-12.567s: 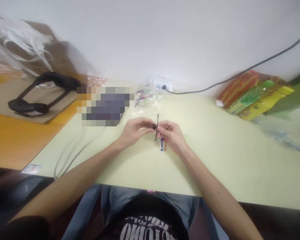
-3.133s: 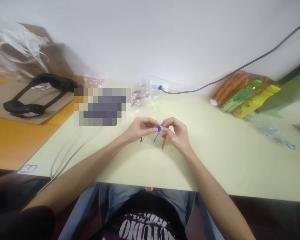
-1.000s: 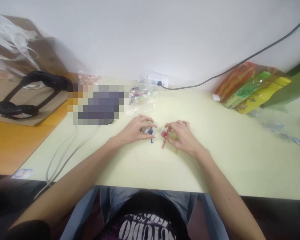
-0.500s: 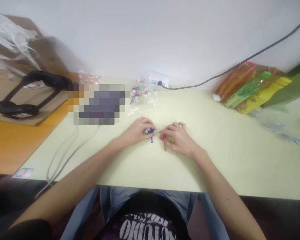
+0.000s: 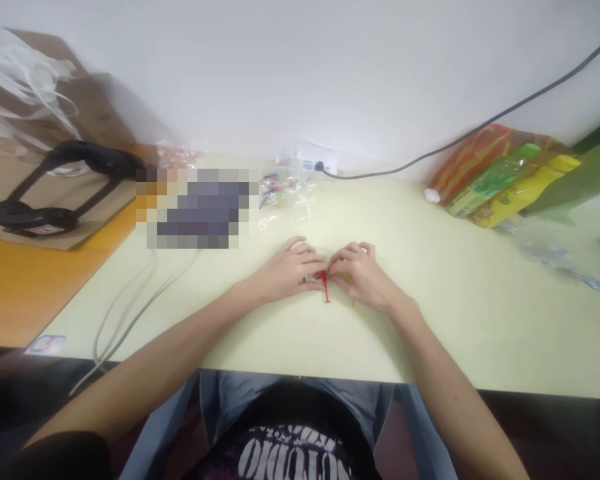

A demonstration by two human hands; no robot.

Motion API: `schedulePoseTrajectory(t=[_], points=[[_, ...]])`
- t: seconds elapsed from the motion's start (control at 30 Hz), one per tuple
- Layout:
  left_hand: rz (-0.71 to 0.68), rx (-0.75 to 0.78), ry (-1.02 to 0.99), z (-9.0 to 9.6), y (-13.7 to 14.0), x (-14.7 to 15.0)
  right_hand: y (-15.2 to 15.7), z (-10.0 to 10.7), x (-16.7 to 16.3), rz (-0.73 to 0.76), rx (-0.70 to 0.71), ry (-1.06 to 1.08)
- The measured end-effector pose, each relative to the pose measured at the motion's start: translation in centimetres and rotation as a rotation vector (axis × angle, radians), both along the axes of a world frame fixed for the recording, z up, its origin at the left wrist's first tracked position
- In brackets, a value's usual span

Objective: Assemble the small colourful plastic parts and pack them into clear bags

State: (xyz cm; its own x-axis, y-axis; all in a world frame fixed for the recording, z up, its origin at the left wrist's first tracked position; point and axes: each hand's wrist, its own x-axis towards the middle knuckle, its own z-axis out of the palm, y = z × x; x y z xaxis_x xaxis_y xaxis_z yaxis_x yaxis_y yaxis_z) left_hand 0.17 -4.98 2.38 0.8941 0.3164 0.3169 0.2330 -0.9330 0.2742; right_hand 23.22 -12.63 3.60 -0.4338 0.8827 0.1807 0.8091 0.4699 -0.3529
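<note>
We bring our left hand (image 5: 297, 267) and right hand (image 5: 363, 275) nearly together over the pale table (image 5: 300, 337), fingertips meeting around the upper end of a red plastic stick (image 5: 326, 292) between them; we cannot tell which hand grips it. A blue piece (image 5: 304, 280) shows beneath our left hand, a yellow piece (image 5: 353, 302) beneath our right.

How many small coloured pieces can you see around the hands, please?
3: blue piece by left hand, yellow piece by right hand, red piece between them; others may be hidden.
</note>
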Motion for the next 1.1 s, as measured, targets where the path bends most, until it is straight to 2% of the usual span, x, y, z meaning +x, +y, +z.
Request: schedulePoseTrajectory(t=[0.17,0.37,0.5,0.73,0.97,1.1], points=[[0.001,-0.014,-0.028,-0.7,0.2,0.1,0.0,0.0,-0.4,0.015,-0.011,-0.001],[0.012,0.02,-0.05,-0.6,0.3,-0.1,-0.1,0.3,-0.4,-0.009,0.006,0.014],[0.056,0.016,-0.158,-0.3,0.4,-0.2,0.0,0.3,-0.3,0.015,0.029,-0.011],[0.072,-0.04,-0.405,0.5,0.6,-0.3,0.0,0.0,-0.6,0.075,0.042,-0.043],[0.103,-0.164,-0.504,0.1,0.6,-0.5,0.1,-0.6,-1.0,0.106,0.071,-0.051],[0.124,-0.217,-0.552,0.2,0.4,-0.5,0.2,-0.9,-1.2,0.118,0.155,-0.02]])
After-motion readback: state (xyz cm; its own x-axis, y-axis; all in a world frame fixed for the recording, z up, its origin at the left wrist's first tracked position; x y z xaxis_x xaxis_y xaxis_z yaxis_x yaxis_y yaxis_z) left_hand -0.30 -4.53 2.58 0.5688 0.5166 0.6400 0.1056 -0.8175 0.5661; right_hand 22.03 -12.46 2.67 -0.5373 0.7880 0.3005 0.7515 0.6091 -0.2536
